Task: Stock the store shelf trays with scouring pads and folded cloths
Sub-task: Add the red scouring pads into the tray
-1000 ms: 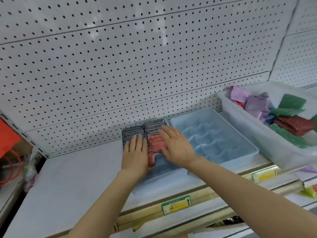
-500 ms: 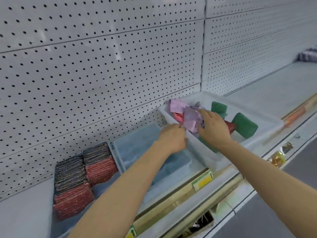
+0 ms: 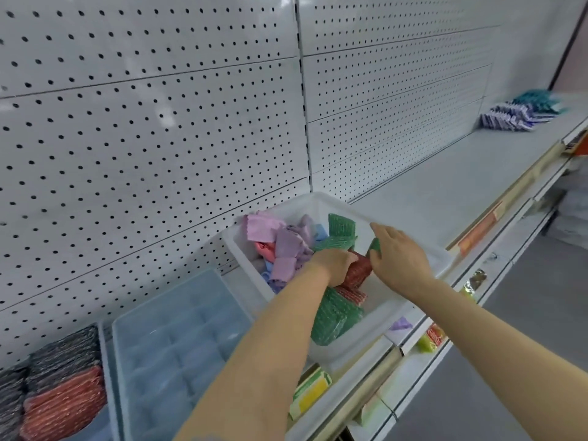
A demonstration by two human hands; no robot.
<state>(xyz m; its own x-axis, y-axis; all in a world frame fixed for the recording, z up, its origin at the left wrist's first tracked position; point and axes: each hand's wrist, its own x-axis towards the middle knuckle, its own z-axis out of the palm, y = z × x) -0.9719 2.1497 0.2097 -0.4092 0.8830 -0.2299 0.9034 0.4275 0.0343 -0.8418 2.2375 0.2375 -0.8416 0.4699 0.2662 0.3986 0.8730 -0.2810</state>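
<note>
A white plastic bin (image 3: pixel 393 308) on the shelf holds green scouring pads (image 3: pixel 335 315), red pads (image 3: pixel 359 270) and crumpled pink, purple and blue cloths (image 3: pixel 283 241). My left hand (image 3: pixel 334 265) is inside the bin, fingers curled on a red pad. My right hand (image 3: pixel 399 253) reaches in from the right with its fingers around a green pad (image 3: pixel 375 245). An empty blue divided tray (image 3: pixel 178 348) sits left of the bin. At the far left another tray holds upright grey and red pads (image 3: pixel 60 386).
White pegboard (image 3: pixel 143 138) backs the shelf. The shelf (image 3: pixel 445 183) runs on to the right, with a pile of blue and teal packs (image 3: pixel 521 111) at its far end. Price labels (image 3: pixel 310 393) line the front rail; lower shelves show below.
Both hands left the pads in the left tray and moved right into the white bin. My view swung right with them. The hands now close on a red pad and a green pad.
</note>
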